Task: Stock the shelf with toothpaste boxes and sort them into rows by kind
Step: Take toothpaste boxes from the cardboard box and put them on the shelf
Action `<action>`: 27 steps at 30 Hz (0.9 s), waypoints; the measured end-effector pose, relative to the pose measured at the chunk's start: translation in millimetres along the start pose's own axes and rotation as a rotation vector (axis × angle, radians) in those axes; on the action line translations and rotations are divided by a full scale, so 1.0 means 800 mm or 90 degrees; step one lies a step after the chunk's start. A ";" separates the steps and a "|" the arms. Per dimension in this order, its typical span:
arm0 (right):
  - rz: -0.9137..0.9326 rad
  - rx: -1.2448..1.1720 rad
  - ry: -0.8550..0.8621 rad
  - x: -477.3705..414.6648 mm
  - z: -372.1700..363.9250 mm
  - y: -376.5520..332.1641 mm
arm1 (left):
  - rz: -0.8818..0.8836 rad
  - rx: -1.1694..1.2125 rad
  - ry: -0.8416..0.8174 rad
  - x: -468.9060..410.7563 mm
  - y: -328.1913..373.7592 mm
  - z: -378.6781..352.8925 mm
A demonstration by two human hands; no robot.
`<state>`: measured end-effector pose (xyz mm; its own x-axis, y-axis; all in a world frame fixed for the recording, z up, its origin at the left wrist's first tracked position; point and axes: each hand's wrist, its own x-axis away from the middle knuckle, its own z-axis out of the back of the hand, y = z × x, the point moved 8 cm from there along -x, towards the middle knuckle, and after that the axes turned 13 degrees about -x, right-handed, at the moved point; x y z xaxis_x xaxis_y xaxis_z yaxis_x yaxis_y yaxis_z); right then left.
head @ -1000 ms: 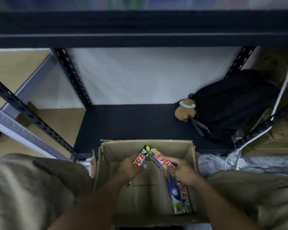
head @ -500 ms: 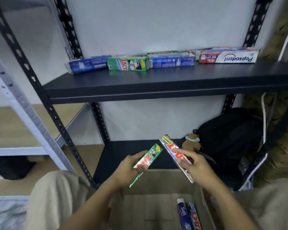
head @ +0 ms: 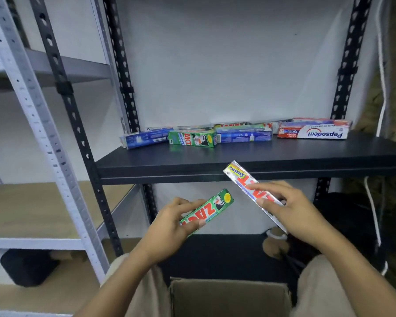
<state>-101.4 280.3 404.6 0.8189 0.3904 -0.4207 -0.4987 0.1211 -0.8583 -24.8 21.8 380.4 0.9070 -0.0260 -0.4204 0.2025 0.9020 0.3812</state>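
My left hand (head: 169,227) grips a green Zact toothpaste box (head: 212,208) below the front edge of the black shelf (head: 215,161). My right hand (head: 290,211) holds a silver Zact Smokers box (head: 244,180), tilted, its top end just in front of the shelf edge. At the back of the shelf lie a blue box (head: 144,139), a green Zact box (head: 192,138), another blue box (head: 244,135) and a white Pepsodent box (head: 313,132), with more boxes partly hidden behind them.
An open cardboard box (head: 229,294) sits between my knees at the bottom. A black backpack (head: 352,225) and a small brown toy (head: 274,244) rest on the lower shelf at right. A grey rack (head: 39,115) stands to the left.
Both hands lifted the two boxes out of the cardboard box and up toward the shelf. My view tilted upward, bringing the stocked shelf into sight.
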 end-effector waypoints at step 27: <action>0.023 0.523 -0.076 -0.178 0.212 0.006 | -0.256 -0.271 -0.003 -0.284 0.100 0.005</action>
<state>-268.9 380.4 510.2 0.7855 0.4961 -0.3701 -0.6112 0.7159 -0.3376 -213.4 97.9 509.7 0.7911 -0.4031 -0.4600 0.3658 0.9146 -0.1724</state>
